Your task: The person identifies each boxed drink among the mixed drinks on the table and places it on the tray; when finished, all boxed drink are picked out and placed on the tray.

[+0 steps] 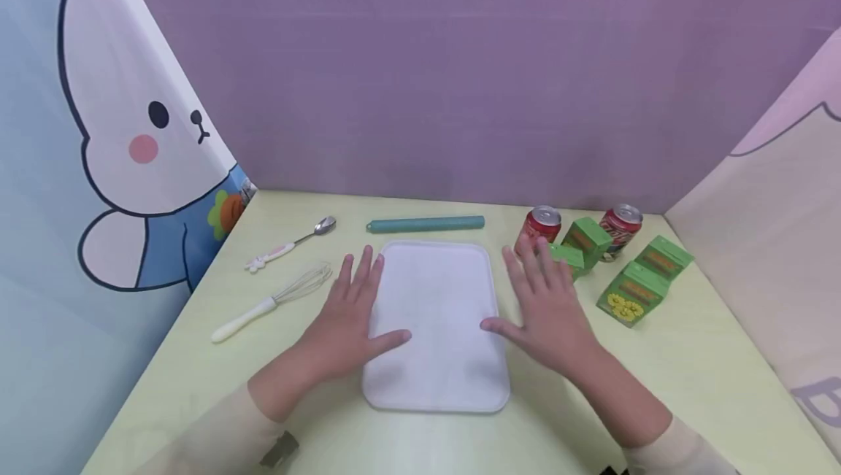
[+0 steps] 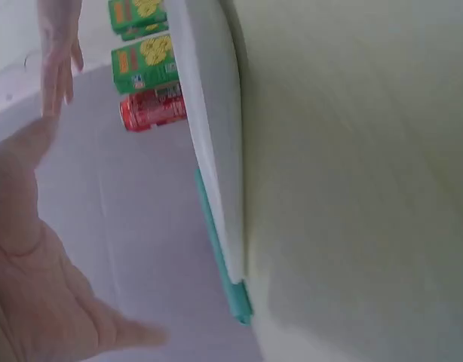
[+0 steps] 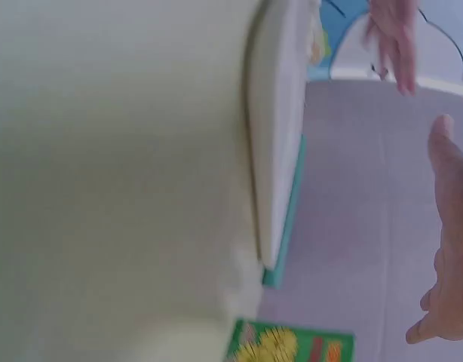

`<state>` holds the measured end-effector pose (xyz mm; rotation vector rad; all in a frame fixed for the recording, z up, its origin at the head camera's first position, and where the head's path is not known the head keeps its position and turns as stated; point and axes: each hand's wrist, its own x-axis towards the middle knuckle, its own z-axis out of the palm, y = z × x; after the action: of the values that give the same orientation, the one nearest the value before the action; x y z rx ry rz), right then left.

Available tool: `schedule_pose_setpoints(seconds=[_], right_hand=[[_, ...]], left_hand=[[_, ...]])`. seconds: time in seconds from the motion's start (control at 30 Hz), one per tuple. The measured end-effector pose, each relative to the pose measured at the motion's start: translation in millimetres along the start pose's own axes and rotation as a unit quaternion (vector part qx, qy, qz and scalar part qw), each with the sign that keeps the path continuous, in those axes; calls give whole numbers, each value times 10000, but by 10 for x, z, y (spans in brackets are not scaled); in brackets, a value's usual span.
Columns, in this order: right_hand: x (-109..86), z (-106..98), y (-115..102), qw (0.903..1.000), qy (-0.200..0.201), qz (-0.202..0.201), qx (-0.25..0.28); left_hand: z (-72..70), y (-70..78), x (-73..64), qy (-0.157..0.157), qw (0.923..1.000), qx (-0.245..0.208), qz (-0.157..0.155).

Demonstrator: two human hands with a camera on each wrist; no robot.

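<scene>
A white rectangular tray with rounded corners lies on the table in front of the person. Over its left edge, the left hand is held with fingers spread and thumb pointing inward. The right hand mirrors it past the right edge, its thumb tip overlapping the tray's side in the head view. Both palms hold nothing. Seen edge-on in the left wrist view, the tray has a gap between it and the left hand. The right wrist view likewise shows the right hand apart from the tray.
Left of the tray lie a whisk and a spoon with a bunny handle. A teal rod lies behind it. At right stand two red cans and several green boxes. A purple wall rises behind the table.
</scene>
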<state>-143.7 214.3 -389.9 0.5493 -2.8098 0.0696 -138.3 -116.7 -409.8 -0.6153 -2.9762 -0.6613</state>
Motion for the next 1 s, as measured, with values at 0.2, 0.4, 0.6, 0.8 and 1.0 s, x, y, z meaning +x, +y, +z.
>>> schedule_pose_setpoints(seconds=[0.2,0.4,0.6,0.8,1.0], right_hand=[[141,-203,492,9981,168,465,358],[250,-286,928,9951,104,697,687],[274,-176,1115,9908,-361,888,960],[324,-56,1192,9875,-704,1004,990],[393,44,1261,9815,-1070,1201,1041]], left_hand=[[-21,-142,23,-632,9810,-1573,-945],[-12,-178,5,-1197,9597,-1925,-1660],[83,-167,-69,-1673,9519,-1982,-1629],[174,-161,-92,-1737,9656,-1463,-1267],[261,-120,-90,-1697,9774,-831,-951]])
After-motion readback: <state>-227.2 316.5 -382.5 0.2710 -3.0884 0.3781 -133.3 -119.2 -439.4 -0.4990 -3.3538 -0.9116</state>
